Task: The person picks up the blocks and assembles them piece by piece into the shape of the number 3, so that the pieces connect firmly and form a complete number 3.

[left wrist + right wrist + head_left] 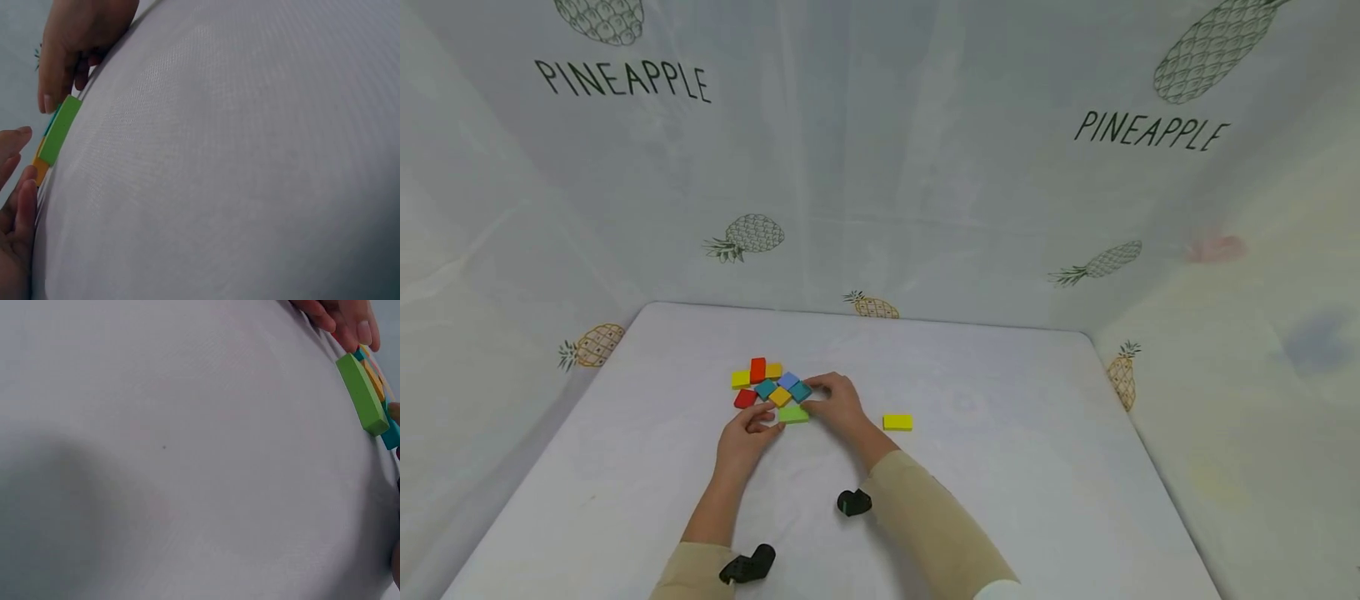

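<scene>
In the head view, colourful flat blocks lie close together on the white table. My right hand [838, 407] pinches a teal block [802, 392] at the cluster's right side, thumb on the near side and index finger on the far side. My left hand [745, 442] is at the near left, its fingers loosely bent and spread, fingertips close to an orange block [781, 397] and a light green block [793, 414]. That green block is longer and lies nearest to me; the right wrist view shows the green block [362, 394] alongside the orange and teal ones.
A blue block [787, 381], another teal block [765, 389], two red blocks [758, 370] and two yellowish blocks [741, 380] make up the rest of the cluster. A single yellow block [897, 422] lies apart on the right. A pineapple-print cloth [925, 167] hangs behind the table.
</scene>
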`<action>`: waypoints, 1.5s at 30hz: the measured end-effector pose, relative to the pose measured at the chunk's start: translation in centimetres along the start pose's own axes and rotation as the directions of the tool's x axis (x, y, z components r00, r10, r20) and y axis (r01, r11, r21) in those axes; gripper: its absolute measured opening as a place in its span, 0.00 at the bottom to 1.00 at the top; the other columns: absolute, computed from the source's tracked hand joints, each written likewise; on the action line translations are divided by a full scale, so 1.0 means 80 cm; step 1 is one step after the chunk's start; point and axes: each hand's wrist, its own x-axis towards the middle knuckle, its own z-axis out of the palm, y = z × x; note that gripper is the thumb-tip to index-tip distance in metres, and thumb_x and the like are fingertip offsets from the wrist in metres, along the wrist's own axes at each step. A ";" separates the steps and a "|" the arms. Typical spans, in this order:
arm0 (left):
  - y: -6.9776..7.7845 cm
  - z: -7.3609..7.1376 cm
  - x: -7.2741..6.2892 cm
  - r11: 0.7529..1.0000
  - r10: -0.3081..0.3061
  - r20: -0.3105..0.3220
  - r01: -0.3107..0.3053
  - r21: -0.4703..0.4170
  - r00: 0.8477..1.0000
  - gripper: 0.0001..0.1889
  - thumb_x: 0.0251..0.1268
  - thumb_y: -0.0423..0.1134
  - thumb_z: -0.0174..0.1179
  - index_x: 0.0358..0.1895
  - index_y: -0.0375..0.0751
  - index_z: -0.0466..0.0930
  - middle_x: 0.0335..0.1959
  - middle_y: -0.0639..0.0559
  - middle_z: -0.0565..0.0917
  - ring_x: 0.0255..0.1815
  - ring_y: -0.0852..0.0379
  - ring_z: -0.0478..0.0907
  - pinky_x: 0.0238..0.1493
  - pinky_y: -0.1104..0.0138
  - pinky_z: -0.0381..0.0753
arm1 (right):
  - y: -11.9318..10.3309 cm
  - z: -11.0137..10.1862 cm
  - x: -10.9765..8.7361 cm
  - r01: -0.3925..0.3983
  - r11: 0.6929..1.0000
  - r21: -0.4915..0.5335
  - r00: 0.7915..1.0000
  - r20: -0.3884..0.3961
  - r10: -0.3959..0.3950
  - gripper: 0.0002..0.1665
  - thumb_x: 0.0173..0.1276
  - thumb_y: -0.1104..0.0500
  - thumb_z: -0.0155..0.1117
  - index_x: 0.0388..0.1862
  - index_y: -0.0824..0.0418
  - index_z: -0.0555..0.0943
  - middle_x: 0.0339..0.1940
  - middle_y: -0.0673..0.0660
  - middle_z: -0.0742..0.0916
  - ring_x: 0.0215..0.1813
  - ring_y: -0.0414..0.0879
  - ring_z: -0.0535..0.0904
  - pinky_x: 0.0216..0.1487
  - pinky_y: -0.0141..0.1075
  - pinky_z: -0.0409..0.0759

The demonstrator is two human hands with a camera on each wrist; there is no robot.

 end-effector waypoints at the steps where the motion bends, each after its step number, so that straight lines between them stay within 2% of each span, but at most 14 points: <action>1: -0.001 0.000 0.000 1.000 -0.002 -0.001 0.002 -0.001 1.000 0.25 0.60 0.40 0.69 0.61 0.43 0.77 0.49 0.44 0.81 0.46 0.48 0.76 0.40 0.77 0.75 | -0.001 -0.001 0.001 -0.001 1.000 -0.010 1.000 0.005 0.001 0.21 0.59 0.52 0.75 0.52 0.49 0.85 0.49 0.46 0.83 0.50 0.44 0.74 0.54 0.39 0.73; 6: -0.001 0.001 0.000 1.000 0.015 -0.006 -0.014 0.019 1.000 0.25 0.60 0.41 0.69 0.61 0.44 0.77 0.48 0.46 0.82 0.45 0.50 0.76 0.40 0.76 0.75 | -0.012 -0.007 0.005 -0.012 0.996 -0.088 0.999 0.046 0.016 0.24 0.61 0.51 0.73 0.57 0.49 0.83 0.51 0.47 0.82 0.54 0.45 0.73 0.56 0.39 0.71; 13: 0.001 -0.002 -0.002 0.998 0.035 -0.008 -0.035 0.061 0.999 0.25 0.61 0.41 0.69 0.61 0.43 0.77 0.48 0.47 0.82 0.46 0.50 0.76 0.42 0.73 0.75 | -0.025 -0.014 0.005 -0.010 0.989 -0.145 0.996 0.084 0.023 0.22 0.63 0.51 0.71 0.57 0.49 0.84 0.47 0.48 0.80 0.52 0.44 0.73 0.53 0.36 0.72; 20: -0.002 -0.002 -0.001 0.995 0.046 -0.017 -0.044 0.087 0.999 0.24 0.61 0.42 0.69 0.61 0.43 0.78 0.47 0.47 0.83 0.44 0.50 0.77 0.43 0.70 0.75 | -0.019 -0.014 0.007 0.025 0.990 -0.136 0.994 0.108 -0.011 0.19 0.66 0.54 0.68 0.57 0.50 0.84 0.48 0.48 0.80 0.52 0.43 0.73 0.54 0.35 0.71; 29: -0.003 -0.001 0.001 0.993 0.054 -0.013 -0.052 0.109 0.998 0.24 0.60 0.42 0.69 0.60 0.43 0.78 0.45 0.48 0.83 0.43 0.50 0.77 0.41 0.72 0.76 | -0.012 -0.016 0.007 0.012 0.994 -0.111 0.993 0.122 0.002 0.18 0.67 0.54 0.67 0.56 0.51 0.84 0.51 0.47 0.81 0.55 0.43 0.73 0.58 0.36 0.70; 35: 0.000 0.000 0.000 0.991 0.048 -0.017 -0.045 0.126 0.999 0.24 0.60 0.41 0.69 0.60 0.43 0.78 0.45 0.48 0.83 0.43 0.51 0.77 0.42 0.70 0.75 | -0.009 -0.017 0.008 0.032 0.995 -0.099 0.992 0.121 -0.020 0.18 0.63 0.58 0.70 0.53 0.53 0.85 0.50 0.49 0.81 0.52 0.44 0.73 0.55 0.36 0.71; 45: 0.002 0.002 0.001 0.986 0.071 -0.024 -0.067 0.155 0.997 0.22 0.60 0.38 0.69 0.59 0.41 0.79 0.44 0.48 0.83 0.41 0.51 0.77 0.44 0.65 0.76 | -0.003 -0.016 0.012 0.074 0.981 -0.177 0.989 0.136 -0.050 0.21 0.61 0.55 0.74 0.54 0.50 0.85 0.50 0.47 0.80 0.51 0.42 0.73 0.55 0.33 0.70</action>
